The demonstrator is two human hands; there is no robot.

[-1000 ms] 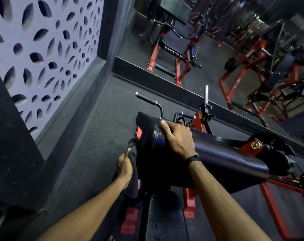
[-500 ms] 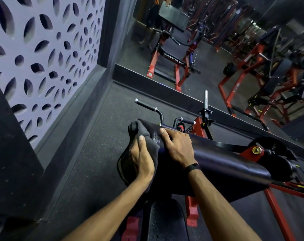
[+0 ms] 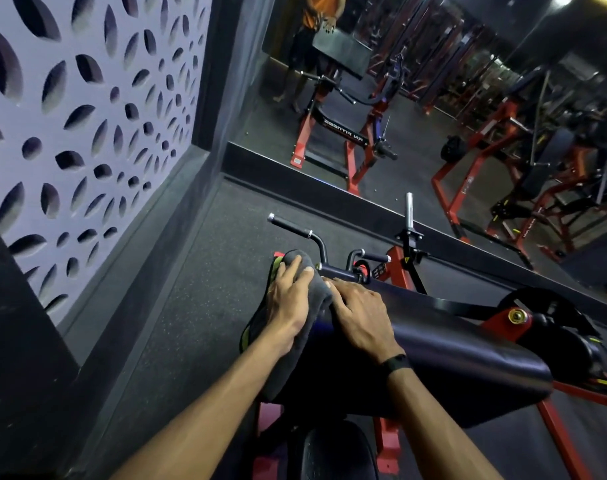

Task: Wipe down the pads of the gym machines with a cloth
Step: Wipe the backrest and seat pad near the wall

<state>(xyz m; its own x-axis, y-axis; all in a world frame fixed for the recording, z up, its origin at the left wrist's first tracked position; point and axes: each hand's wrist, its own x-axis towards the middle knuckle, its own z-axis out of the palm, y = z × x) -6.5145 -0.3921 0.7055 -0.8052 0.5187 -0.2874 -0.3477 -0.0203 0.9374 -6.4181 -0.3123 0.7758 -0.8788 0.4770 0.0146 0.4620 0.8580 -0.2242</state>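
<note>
The left hand [image 3: 288,299] presses the grey cloth [image 3: 295,344] flat-fingered onto the black pad [image 3: 451,348], just beside the right hand [image 3: 361,317], whose grip rests spread on the pad, holding nothing.

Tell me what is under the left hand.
The left hand presses flat on a grey cloth draped over the end of the black pad. The pad surface beneath the cloth is covered.

A grey cloth [image 3: 297,327] with a green-edged hem drapes over the pad's [image 3: 444,355] nine o'clock end, hanging down its side. The pad is long, black and glossy, slanting from ten toward four o'clock.
</note>
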